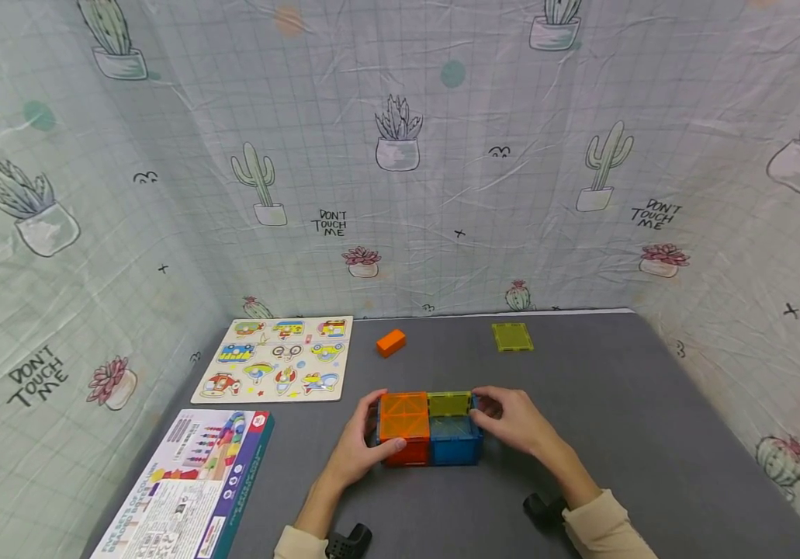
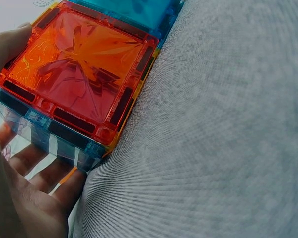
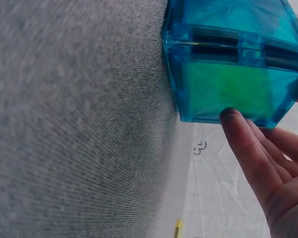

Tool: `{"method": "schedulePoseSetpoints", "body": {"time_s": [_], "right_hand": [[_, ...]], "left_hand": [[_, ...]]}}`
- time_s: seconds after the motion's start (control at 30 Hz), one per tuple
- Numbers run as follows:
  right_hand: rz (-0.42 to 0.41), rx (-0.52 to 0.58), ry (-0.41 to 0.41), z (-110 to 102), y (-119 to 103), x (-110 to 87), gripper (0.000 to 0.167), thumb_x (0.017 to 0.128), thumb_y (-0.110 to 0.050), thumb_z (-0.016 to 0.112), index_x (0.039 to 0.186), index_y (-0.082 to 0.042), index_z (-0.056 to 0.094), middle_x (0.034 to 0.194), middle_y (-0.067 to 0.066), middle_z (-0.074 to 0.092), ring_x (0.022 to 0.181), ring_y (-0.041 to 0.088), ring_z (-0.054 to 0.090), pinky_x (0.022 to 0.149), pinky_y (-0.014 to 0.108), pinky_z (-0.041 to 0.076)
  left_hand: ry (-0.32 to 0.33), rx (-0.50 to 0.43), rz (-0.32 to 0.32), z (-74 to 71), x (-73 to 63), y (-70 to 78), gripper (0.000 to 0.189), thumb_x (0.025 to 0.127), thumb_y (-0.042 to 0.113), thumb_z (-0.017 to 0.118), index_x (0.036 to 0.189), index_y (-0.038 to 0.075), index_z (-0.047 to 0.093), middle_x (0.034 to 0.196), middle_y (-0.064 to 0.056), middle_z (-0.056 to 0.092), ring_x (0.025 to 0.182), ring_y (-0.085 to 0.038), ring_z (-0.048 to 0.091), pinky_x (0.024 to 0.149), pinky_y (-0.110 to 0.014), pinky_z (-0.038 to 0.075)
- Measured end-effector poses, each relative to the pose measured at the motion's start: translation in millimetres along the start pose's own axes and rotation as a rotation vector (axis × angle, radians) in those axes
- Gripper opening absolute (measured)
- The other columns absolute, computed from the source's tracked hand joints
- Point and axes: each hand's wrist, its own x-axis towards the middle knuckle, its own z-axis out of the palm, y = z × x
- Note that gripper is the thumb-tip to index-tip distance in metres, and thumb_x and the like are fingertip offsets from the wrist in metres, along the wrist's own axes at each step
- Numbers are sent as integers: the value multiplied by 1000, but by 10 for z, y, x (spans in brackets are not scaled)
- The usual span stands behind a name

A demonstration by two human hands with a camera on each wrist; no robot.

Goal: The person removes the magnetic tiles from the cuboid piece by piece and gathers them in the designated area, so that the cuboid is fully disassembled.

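Note:
A box-shaped build of see-through magnetic tiles (image 1: 406, 419) sits on the table between both hands. Its left half has an orange top and a red front; the right half has blue sides, with a yellow tile (image 1: 448, 404) at the back. My left hand (image 1: 356, 450) grips the left end, thumb on the front and fingers around the blue end tile (image 2: 44, 134). At the right end, my right hand (image 1: 514, 419) holds the rear corner between thumb and fingers. Its fingertips touch the blue side tile (image 3: 228, 89) in the right wrist view.
Behind the build lie an orange block (image 1: 391, 343) and a loose yellow-green tile (image 1: 512, 337). A picture board (image 1: 277, 361) with vehicle shapes lies back left, and a printed box (image 1: 186, 485) lies front left. Patterned cloth (image 1: 455, 233) rises behind the table.

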Motion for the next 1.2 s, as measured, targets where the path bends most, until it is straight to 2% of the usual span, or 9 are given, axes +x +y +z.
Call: {"method": "schedulePoseSetpoints", "body": {"time_s": [0.1,0.23,0.47,0.73,0.97,1.2], "right_hand": [[-13,-11,-28,-14,-3,-16,46,94,-33,68,127,-1,64,97,1,72,83,9,64,75,28,56],[-10,-8,-48,-18,-8,-37,50,93,-32,69,129,2,62,98,2,72,84,10,65,75,30,58],[24,-21,-37,-7,-23,-41,47,93,-25,67,131,2,62,100,4,73,85,9,66,76,28,58],[89,-1,-1,-26,-28,-79,43,93,-17,64,132,2,62,104,7,73,88,12,68,75,28,57],[85,-36,0,-53,-4,-106,44,93,-18,65,131,3,62,100,5,73,86,11,66,76,27,56],[72,-11,-10,-104,15,-157,52,93,-17,67,139,2,54,95,1,72,79,6,62,71,23,55]], "left_hand": [[3,1,0,0,-2,4,81,84,29,77,153,17,35,145,0,50,129,-20,48,111,-28,42],[3,4,-5,2,-3,11,81,84,29,77,153,18,35,145,1,50,129,-19,48,111,-30,42],[1,1,4,7,2,4,83,85,28,77,154,13,33,144,1,50,127,-19,49,110,-26,42],[-5,-6,7,0,-2,9,83,85,28,77,154,14,33,144,0,50,128,-20,48,111,-26,42],[-8,1,16,-8,-5,1,82,85,27,77,154,15,33,144,0,50,126,-19,49,110,-24,42],[-4,1,13,-1,-6,16,82,85,28,77,153,17,34,144,1,50,127,-19,49,110,-26,42]]}}
